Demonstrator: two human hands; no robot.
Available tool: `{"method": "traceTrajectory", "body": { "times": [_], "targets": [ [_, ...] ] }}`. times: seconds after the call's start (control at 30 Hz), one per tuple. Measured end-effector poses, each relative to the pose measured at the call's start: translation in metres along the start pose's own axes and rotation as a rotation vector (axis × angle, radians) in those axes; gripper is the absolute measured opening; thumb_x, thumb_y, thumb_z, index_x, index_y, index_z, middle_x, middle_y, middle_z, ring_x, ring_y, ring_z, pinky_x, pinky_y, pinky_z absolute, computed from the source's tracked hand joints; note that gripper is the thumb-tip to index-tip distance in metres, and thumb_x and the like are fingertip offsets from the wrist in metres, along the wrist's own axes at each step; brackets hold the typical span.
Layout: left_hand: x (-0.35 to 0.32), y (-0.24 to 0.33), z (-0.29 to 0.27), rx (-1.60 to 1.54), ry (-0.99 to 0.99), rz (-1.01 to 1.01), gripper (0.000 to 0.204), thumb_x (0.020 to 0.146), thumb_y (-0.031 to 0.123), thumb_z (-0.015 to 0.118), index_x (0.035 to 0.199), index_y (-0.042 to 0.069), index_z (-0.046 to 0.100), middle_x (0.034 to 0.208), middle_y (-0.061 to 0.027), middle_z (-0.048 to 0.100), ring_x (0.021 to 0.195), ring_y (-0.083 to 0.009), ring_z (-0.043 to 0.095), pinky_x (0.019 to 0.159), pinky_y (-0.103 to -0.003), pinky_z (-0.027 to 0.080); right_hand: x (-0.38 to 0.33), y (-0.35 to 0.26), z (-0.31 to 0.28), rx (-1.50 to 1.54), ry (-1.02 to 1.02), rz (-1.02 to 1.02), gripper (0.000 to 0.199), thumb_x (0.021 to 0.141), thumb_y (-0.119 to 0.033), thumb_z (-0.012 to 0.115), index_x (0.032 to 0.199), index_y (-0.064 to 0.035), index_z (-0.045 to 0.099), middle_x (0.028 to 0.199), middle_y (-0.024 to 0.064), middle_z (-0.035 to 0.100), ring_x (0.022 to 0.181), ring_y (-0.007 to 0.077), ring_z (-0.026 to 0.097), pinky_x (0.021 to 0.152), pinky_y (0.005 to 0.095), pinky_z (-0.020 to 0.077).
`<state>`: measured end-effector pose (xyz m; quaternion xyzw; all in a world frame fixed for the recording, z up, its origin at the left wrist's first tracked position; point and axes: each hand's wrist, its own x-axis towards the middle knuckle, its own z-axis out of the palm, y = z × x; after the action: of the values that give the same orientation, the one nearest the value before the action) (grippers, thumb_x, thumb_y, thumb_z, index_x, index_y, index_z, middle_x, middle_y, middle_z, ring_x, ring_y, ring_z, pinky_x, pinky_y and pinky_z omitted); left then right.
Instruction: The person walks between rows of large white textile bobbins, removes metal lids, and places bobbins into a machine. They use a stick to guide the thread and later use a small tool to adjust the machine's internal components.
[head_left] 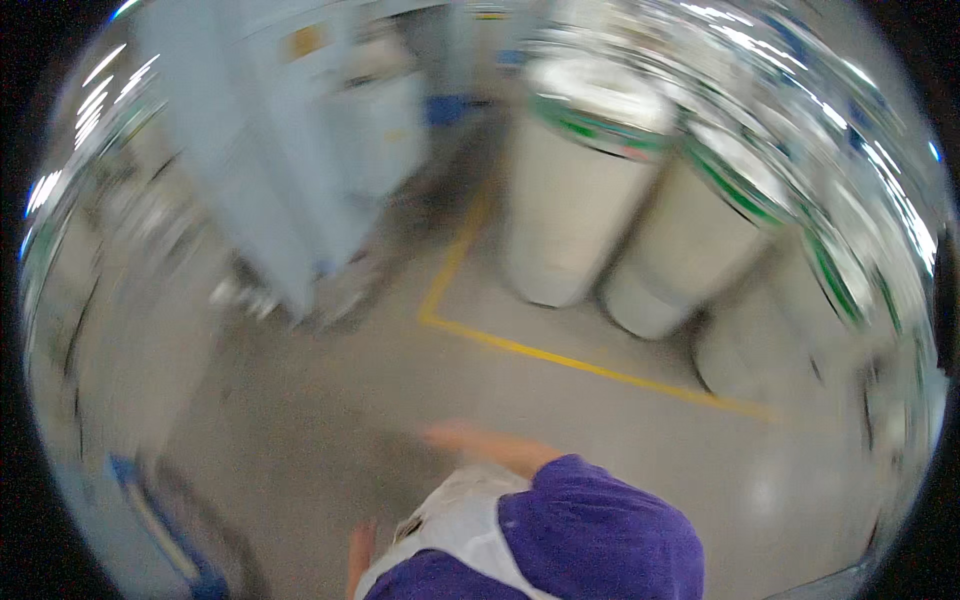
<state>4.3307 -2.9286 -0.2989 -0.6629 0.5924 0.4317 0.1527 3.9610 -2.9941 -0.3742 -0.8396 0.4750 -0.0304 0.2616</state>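
My right forearm reaches out of a purple sleeve [620, 510] across the front of my body. At its end my right hand [447, 436] is smeared by motion, and its fingers cannot be made out. Low down beside the white apron [465, 510], part of my left arm or hand [361, 548] shows as a narrow blurred strip. Its fingers are not distinct either. Nothing held shows in either hand. Both are over the grey floor [330, 410], apart from the machine and the drums.
Tall pale drums [580, 200] with green rims and white stuff on top stand in a row ahead and right. A yellow floor line [560, 357] runs in front of them. A light blue machine [270, 130] rises ahead left. A blue-edged object [165, 525] lies low left.
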Motion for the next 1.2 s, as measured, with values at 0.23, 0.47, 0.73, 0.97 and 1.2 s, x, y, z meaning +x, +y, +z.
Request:
{"method": "traceTrajectory", "body": {
  "times": [0.23, 0.47, 0.73, 0.97, 1.2],
  "targets": [
    [0.097, -0.113, -0.265, -0.236, 0.531, -0.052, 0.044, 0.091, 0.037, 0.046, 0.12, 0.006, 0.055, 0.121, -0.0161, 0.055, 0.113, -0.0309, 0.051, 0.092, -0.042, 0.041, 0.016, 0.051, 0.024, 0.22, -0.479, 0.481, 0.028, 0.068, -0.031, 0.063, 0.087, -0.0108, 0.067, 0.096, 0.0114, 0.065, 0.088, 0.0317, 0.061, 0.075, 0.0436, 0.0466],
    [0.084, -0.403, -0.288, -0.855, 0.402, -0.802, 0.062, 0.091, 0.043, 0.045, 0.139, 0.006, 0.031, 0.133, -0.0161, 0.045, 0.12, -0.0288, 0.045, 0.098, -0.042, 0.035, 0.362, 0.033, -0.057, -0.088, -0.731, 0.344, 0.031, 0.084, -0.029, 0.054, 0.109, -0.0127, 0.062, 0.122, 0.013, 0.055, 0.111, 0.0326, 0.052, 0.093, 0.0416, 0.0409],
    [0.15, -0.414, -0.308, -0.598, 0.111, -0.742, 0.034, 0.091, 0.021, 0.043, 0.12, 0.005, 0.052, 0.105, -0.0137, 0.056, 0.099, -0.0281, 0.052, 0.086, -0.042, 0.042, 0.89, -0.155, -0.214, 0.143, -0.166, -0.19, 0.038, 0.09, -0.03, 0.047, 0.117, -0.0044, 0.056, 0.12, 0.0157, 0.056, 0.112, 0.0326, 0.051, 0.095, 0.0403, 0.0398],
    [0.329, -0.487, -0.555, -0.53, 0.077, -0.64, 0.041, 0.093, 0.029, 0.038, 0.124, 0.005, 0.05, 0.12, -0.0156, 0.05, 0.11, -0.0304, 0.048, 0.093, -0.044, 0.039, 1.109, -0.176, -0.245, -0.022, -0.205, -0.205, 0.035, 0.089, -0.031, 0.048, 0.11, -0.0053, 0.059, 0.115, 0.0157, 0.058, 0.103, 0.0357, 0.055, 0.087, 0.0424, 0.0442],
    [0.581, -0.558, -1.018, -0.123, 0.375, -0.371, 0.049, 0.094, 0.039, 0.036, 0.125, 0.004, 0.049, 0.132, -0.017, 0.045, 0.12, -0.033, 0.045, 0.099, -0.045, 0.035, 1.076, 0.021, -0.192, -0.005, -0.491, 0.316, 0.045, 0.082, -0.043, 0.053, 0.101, -0.0032, 0.064, 0.102, 0.021, 0.062, 0.096, 0.0387, 0.059, 0.08, 0.0469, 0.0478]
  ]
}}
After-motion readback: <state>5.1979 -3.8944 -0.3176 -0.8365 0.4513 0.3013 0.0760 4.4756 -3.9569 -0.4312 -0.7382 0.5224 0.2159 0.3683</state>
